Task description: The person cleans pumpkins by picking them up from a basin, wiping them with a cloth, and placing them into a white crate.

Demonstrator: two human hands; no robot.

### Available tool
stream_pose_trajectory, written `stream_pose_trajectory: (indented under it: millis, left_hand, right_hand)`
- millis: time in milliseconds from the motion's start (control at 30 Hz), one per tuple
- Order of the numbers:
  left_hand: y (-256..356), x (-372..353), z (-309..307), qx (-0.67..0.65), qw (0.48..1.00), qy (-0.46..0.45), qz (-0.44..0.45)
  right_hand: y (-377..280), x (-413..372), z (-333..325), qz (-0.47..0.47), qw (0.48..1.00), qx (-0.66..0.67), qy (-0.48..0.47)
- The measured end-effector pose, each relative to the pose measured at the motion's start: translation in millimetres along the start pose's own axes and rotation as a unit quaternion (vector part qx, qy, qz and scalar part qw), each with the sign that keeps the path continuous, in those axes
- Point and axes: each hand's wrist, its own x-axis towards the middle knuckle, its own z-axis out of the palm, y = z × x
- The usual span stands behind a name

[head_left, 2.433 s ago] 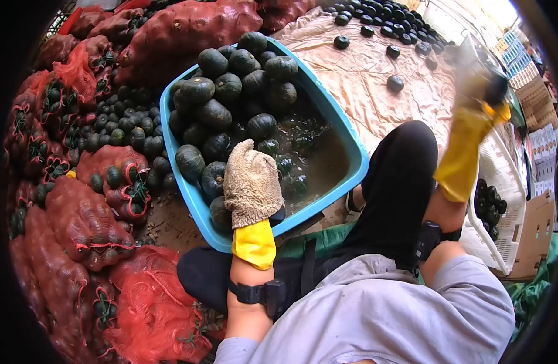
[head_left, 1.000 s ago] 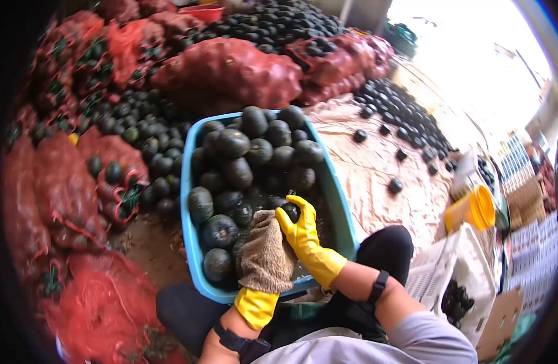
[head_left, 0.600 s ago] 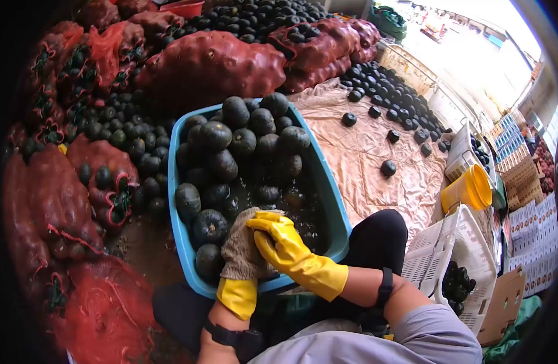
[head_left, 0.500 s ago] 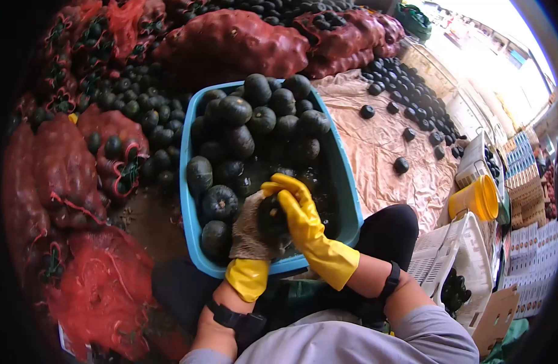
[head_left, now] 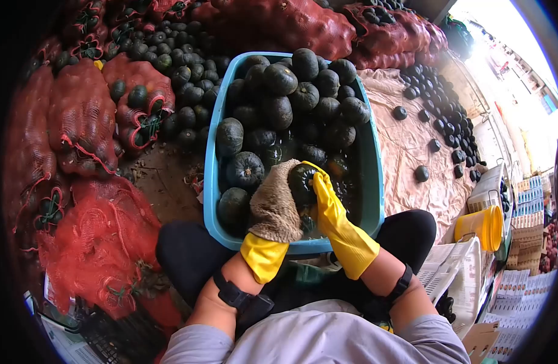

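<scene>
Between my two hands, over the near end of the blue tub [head_left: 210,176], is a dark green kabocha squash [head_left: 301,185]. My right hand [head_left: 335,219], in a yellow rubber glove, is closed round its right side. My left hand [head_left: 275,209] has a brown, coarse cloth mitt over its yellow glove and presses the squash from the left; its fingers are hidden in the mitt. Many more kabocha squashes [head_left: 279,79] are heaped in the tub, with water showing among the lower ones.
Red mesh sacks [head_left: 83,112] of squash stand left and behind. An emptied-looking red net [head_left: 103,236] lies at lower left. On the right are a tan sheet [head_left: 394,148] with squashes in rows, a yellow bucket [head_left: 482,228], white crates [head_left: 458,273] and printed cartons [head_left: 519,309].
The view has shifted, so the tub sits further right and higher. My hands have turned the squash; the right fingers now lie along its right side rather than over its top.
</scene>
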Motion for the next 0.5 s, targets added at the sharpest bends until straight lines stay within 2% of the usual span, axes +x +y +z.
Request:
stream_pose_trajectory:
  millis: [33,67,100,133,167,200,233,267,300,333,367,400,433,467,500]
  left_hand:
    - [11,0,5,-0.091,0.993,0.002,-0.074]
    - [22,4,7,-0.18,0.973,0.004,-0.145]
    - [22,9,1,-0.107,0.989,-0.033,-0.095]
    - [23,13,-5,-0.035,0.997,-0.061,-0.039]
    - [24,15,-16,0.003,0.987,-0.094,0.128]
    - [30,16,-29,0.029,0.949,-0.111,0.293]
    - [27,20,-36,-0.003,0.962,-0.188,0.196]
    - [17,12,-34,0.042,0.975,-0.138,0.168]
    - [7,5,-31,0.087,0.982,-0.088,0.141]
    - [1,6,-23,0.083,0.983,-0.079,0.14]
    - [-44,25,14,-0.038,0.998,-0.056,-0.014]
    - [-36,26,11,-0.036,0.997,-0.06,0.008]
    - [-28,24,6,-0.033,0.997,-0.066,0.029]
    - [-13,21,-2,-0.03,0.996,-0.073,0.05]
    - [2,18,-10,-0.026,0.994,-0.079,0.072]
  right_hand:
    - [0,-1,1,0.001,0.998,-0.044,0.037]
    - [4,3,-14,-0.076,0.94,-0.33,0.035]
    - [-9,2,-19,-0.171,0.824,-0.54,-0.001]
    - [-13,0,-17,-0.17,0.836,-0.519,-0.045]
    - [-21,-6,-16,-0.168,0.846,-0.498,-0.09]
    - [-33,-12,-9,-0.131,0.84,-0.518,-0.098]
    - [-32,-13,-9,-0.041,0.933,-0.348,-0.087]
    - [-32,-13,-7,0.049,0.983,-0.163,-0.072]
    - [-32,-12,-6,0.134,0.989,0.029,-0.053]
    - [9,-4,-28,-0.137,0.932,-0.318,-0.104]
    - [49,4,-49,-0.379,0.691,-0.612,0.06]
    - [38,8,-27,-0.227,0.884,-0.396,0.1]
    - [25,9,-7,-0.046,0.981,-0.136,0.132]
    - [37,13,-25,-0.122,0.938,-0.311,0.094]
    - [17,7,-31,-0.26,0.797,-0.544,0.038]
